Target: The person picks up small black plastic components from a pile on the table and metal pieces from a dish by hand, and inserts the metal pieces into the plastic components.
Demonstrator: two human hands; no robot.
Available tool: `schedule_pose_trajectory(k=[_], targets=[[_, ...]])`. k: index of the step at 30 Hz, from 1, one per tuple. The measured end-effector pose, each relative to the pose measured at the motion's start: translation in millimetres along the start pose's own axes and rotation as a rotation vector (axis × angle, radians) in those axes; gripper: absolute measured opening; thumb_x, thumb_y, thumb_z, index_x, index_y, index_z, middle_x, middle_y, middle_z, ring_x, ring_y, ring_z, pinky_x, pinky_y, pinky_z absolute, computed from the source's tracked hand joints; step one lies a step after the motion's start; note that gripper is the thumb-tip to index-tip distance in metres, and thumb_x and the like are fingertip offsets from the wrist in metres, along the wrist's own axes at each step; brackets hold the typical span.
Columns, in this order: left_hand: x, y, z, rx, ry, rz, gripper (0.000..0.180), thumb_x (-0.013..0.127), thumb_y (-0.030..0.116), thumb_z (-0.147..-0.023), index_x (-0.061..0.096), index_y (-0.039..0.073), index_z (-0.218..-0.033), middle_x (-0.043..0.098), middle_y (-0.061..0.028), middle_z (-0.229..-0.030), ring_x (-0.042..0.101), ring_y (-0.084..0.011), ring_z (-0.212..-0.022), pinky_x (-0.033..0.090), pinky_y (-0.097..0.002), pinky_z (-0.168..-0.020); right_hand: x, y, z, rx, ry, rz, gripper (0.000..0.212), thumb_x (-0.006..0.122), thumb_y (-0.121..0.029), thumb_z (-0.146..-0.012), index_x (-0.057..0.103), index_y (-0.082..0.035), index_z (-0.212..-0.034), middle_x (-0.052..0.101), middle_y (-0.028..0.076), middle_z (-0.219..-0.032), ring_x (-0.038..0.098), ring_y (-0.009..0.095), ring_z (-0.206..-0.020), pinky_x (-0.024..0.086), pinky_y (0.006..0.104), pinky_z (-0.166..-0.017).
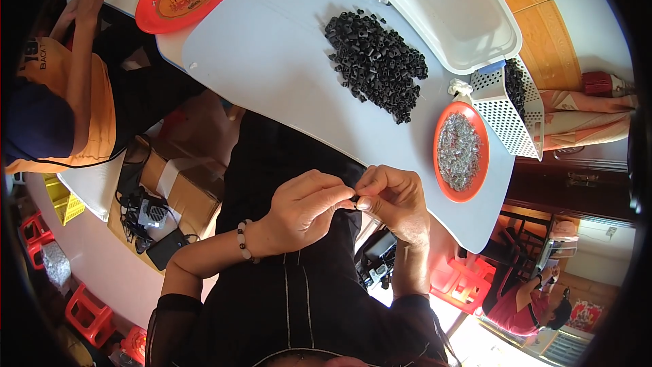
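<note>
Just off the table's near edge, my two hands meet fingertip to fingertip. A small black part [355,198], likely plastic, sits pinched where they meet; its exact shape is mostly hidden by the fingers. My left hand [302,211], with a beaded bracelet at the wrist, is closed with thumb and forefinger on it. My right hand [397,204] is closed on the same piece from the other side. Beyond them on the table lies a heap of small black parts [377,64]. To its right, an orange-red dish [440,187] holds many small clear pieces.
A white tub [451,54] and a perforated white basket [492,98] with black parts stand at the right far edge of the pale table [251,47]. A red plate [153,24] lies far left, near a co-worker in orange [98,109]. Cardboard boxes [190,197] stand below left.
</note>
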State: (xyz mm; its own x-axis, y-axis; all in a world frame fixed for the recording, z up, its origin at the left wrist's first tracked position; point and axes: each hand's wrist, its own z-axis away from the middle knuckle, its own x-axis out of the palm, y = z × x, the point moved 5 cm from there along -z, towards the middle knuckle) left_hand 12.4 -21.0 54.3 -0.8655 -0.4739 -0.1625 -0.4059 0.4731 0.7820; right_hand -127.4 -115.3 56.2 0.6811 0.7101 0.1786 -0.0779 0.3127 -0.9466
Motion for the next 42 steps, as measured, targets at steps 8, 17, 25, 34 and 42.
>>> schedule_pose_trajectory(k=[8, 17, 25, 34, 42], targets=[[5.0, -27.9, 6.1, -0.486, -0.022, 0.456, 0.011, 0.073, 0.002, -0.087, 0.071, -0.002, -0.097, 0.070, -0.0105, -0.088, 0.067, -0.0131, -0.073, 0.053, -0.0240, -0.063, 3.2, -11.1, 0.6, -0.236, 0.155, 0.257, 0.015, 0.075, 0.003, -0.085, 0.066, 0.002, -0.096, 0.065, 0.006, -0.092, 0.058, 0.011, -0.081, 0.048, 0.0245, -0.078], [9.3, -34.0, 17.2, -0.713, -0.072, 0.797, 0.018, 0.071, 0.004, -0.091, 0.069, -0.008, -0.106, 0.069, -0.0106, -0.091, 0.066, -0.0107, -0.077, 0.055, -0.0236, -0.071, 5.9, -14.5, 2.2, -0.355, 0.036, 0.484, 0.020, 0.080, 0.006, -0.077, 0.069, 0.000, -0.093, 0.065, 0.006, -0.089, 0.058, 0.016, -0.083, 0.048, 0.0281, -0.076], [10.8, -33.8, 20.4, -0.687, -0.072, 0.759, 0.019, 0.070, 0.001, -0.091, 0.068, -0.007, -0.108, 0.069, -0.0107, -0.093, 0.067, -0.0123, -0.080, 0.056, -0.0241, -0.072, 4.0, -5.1, 1.2, -0.331, 0.099, 0.242, 0.019, 0.076, 0.005, -0.082, 0.067, 0.003, -0.098, 0.066, 0.009, -0.089, 0.060, 0.016, -0.078, 0.050, 0.0285, -0.074], [6.9, -34.0, 18.6, -0.565, -0.012, 0.671, 0.016, 0.071, -0.002, -0.088, 0.071, -0.005, -0.104, 0.068, -0.0117, -0.095, 0.068, -0.0134, -0.081, 0.057, -0.0241, -0.070, -5.8, 24.8, -3.5, -0.125, -0.002, -0.265, 0.014, 0.077, 0.002, -0.084, 0.067, 0.001, -0.093, 0.066, 0.009, -0.090, 0.062, 0.013, -0.080, 0.052, 0.0246, -0.073], [1.0, -28.7, 13.4, -0.436, -0.028, 0.384, 0.014, 0.077, 0.002, -0.083, 0.073, 0.001, -0.097, 0.071, -0.0092, -0.086, 0.069, -0.0138, -0.074, 0.055, -0.0233, -0.064, -3.8, 27.9, -5.5, -0.057, -0.020, -0.279, 0.017, 0.081, -0.002, -0.081, 0.066, 0.000, -0.090, 0.066, 0.008, -0.087, 0.060, 0.012, -0.077, 0.050, 0.0233, -0.070]])
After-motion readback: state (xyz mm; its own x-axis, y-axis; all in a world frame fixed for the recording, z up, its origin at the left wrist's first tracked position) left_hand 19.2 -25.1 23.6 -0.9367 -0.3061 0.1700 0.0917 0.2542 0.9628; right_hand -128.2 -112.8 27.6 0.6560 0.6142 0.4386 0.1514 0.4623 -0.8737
